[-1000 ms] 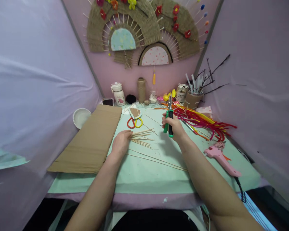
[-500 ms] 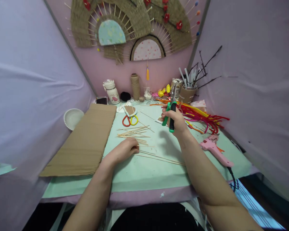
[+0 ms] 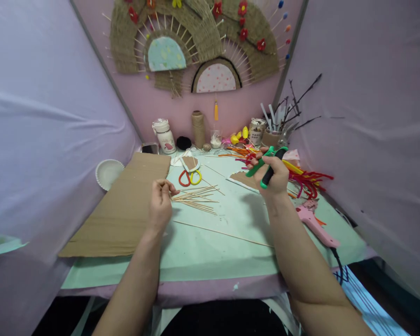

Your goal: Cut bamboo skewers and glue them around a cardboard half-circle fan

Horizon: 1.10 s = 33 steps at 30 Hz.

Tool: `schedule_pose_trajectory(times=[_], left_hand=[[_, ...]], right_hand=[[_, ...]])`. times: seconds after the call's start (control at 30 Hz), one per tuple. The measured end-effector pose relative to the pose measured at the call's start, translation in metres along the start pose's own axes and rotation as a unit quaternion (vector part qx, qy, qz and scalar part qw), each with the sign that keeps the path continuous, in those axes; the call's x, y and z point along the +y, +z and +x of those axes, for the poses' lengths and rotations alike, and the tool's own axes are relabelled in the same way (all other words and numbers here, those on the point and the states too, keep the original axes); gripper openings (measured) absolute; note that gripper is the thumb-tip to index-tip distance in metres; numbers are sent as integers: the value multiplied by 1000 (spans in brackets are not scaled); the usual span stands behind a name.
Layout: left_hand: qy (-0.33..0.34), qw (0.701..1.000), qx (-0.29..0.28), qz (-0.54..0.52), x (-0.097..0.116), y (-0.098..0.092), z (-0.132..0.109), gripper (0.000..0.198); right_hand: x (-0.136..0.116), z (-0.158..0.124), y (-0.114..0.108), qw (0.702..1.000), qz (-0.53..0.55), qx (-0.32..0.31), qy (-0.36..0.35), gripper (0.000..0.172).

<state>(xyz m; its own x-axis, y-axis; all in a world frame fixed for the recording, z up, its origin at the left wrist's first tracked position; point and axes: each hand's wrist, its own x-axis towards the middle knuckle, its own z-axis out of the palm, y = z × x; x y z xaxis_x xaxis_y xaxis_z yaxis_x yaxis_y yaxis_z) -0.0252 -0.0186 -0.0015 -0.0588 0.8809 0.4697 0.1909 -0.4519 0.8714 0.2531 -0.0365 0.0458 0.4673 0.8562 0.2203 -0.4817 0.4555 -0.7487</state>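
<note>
My left hand (image 3: 161, 200) is raised just above the mint table mat (image 3: 210, 242), its fingers pinched shut on a thin wooden skewer that is barely visible. Right beside it lies a loose pile of short wooden skewers (image 3: 196, 198). One long skewer (image 3: 224, 232) lies across the mat nearer to me. My right hand (image 3: 273, 175) is closed around green-and-black handled cutters (image 3: 268, 167), held tilted to the right above the mat, with the blades pointing toward the back right.
A brown cardboard sheet (image 3: 126, 205) covers the left of the table, a white paper bowl (image 3: 108, 171) beside it. Red-and-yellow scissors (image 3: 190, 177), red and yellow pipe cleaners (image 3: 304, 177), a pink glue gun (image 3: 315, 224), a twine spool (image 3: 197, 127), a bottle (image 3: 164, 136) and cups stand behind.
My left hand left the mat near the long skewers and rose with a pinched skewer beside the pile. My right hand swung the cutters rightward and tilted them.
</note>
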Motion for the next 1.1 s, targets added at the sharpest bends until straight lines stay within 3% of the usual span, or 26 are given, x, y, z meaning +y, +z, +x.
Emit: schedule_pose_trajectory(times=[0.1, 0.23, 0.37, 0.53, 0.83, 0.97, 1.1], left_hand=[[-42, 980, -11, -196, 10, 8, -5, 20], [-115, 952, -98, -266, 18, 21, -12, 30], [-180, 944, -152, -230, 17, 30, -18, 33], [-213, 936, -150, -236, 12, 31, -23, 31], [-171, 954, -170, -177, 16, 28, -25, 26], [-166, 953, -232, -103, 18, 26, -26, 19], [-112, 948, -299, -3, 12, 23, -26, 15]], right_hand=[[3, 0, -1, 1000, -10, -9, 23, 35], [8, -4, 3, 998, -8, -31, 47, 35], [11, -8, 6, 997, -28, -47, 54, 31], [13, -12, 9, 995, -44, -55, 74, 35], [16, -13, 11, 994, -50, -59, 82, 40], [17, -12, 10, 993, -52, -64, 82, 38], [18, -13, 10, 993, -58, -68, 81, 36]])
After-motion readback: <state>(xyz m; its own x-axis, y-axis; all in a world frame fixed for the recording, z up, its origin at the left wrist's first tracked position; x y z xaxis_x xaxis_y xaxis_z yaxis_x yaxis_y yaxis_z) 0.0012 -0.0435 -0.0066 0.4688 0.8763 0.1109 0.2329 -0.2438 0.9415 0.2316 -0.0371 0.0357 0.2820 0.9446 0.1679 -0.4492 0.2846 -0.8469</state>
